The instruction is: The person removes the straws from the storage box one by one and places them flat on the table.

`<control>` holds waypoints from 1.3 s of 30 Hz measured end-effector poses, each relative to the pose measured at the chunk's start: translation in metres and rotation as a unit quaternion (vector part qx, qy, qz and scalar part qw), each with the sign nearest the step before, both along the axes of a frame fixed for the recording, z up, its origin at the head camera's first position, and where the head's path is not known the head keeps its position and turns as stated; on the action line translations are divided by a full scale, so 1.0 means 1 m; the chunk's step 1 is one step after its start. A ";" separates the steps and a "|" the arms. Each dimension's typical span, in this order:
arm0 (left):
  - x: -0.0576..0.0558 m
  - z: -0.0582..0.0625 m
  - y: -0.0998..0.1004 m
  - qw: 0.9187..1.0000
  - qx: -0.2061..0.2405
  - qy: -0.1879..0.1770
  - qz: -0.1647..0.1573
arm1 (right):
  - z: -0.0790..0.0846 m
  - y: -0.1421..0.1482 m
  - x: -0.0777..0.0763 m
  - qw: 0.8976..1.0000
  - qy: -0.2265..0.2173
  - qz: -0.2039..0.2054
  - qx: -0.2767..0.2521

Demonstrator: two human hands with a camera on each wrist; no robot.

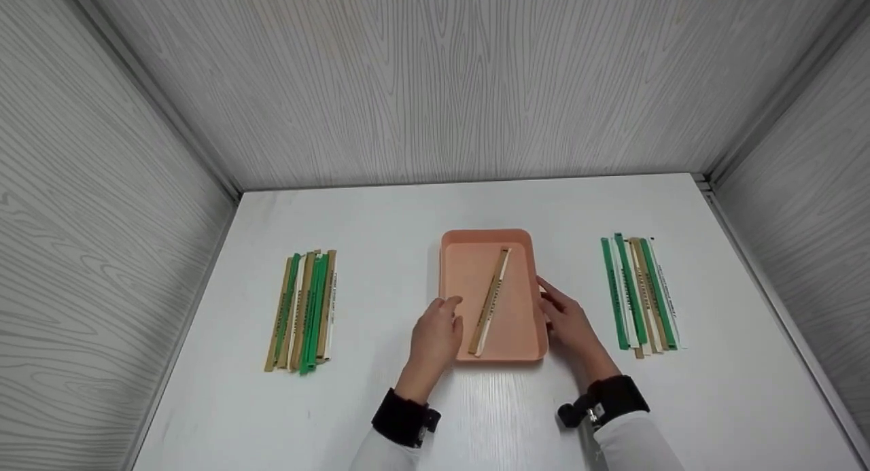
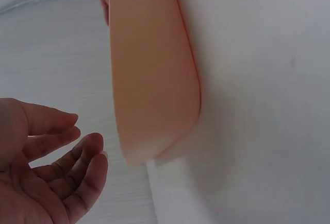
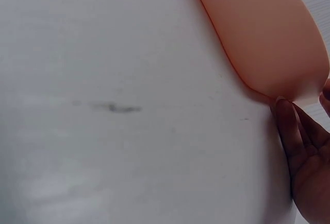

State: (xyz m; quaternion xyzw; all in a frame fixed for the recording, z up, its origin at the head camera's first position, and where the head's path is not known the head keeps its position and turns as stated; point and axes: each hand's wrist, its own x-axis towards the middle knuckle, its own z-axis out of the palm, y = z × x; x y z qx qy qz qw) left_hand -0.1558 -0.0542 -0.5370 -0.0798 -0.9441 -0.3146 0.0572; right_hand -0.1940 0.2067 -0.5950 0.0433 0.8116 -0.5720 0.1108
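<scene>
A pinkish-orange rectangular tray (image 1: 516, 321) lies in the middle of the white table. Two long thin printed sticks, a brown one (image 1: 488, 301) and a white one (image 1: 494, 308), lie side by side and slanted inside it. At the tray's right side, my right hand (image 1: 571, 325) holds the edge; the right wrist view shows its fingertips (image 3: 284, 112) against the tray wall. My left hand (image 1: 435, 332) hovers by the left edge with loosely bent fingers and nothing in them. A gap separates it from the tray wall (image 2: 154, 80) in the left wrist view.
Several green, brown and white sticks lie as a bundle (image 1: 302, 311) on the left of the table. A second group of such sticks (image 1: 642, 294) is spread at the right. Grey wood-grain panels (image 1: 442, 83) enclose the back and both sides.
</scene>
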 end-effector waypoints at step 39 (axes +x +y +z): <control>-0.005 -0.027 0.038 0.994 -0.087 -0.052 -0.044 | -0.001 0.002 0.000 1.000 0.015 0.008 -0.012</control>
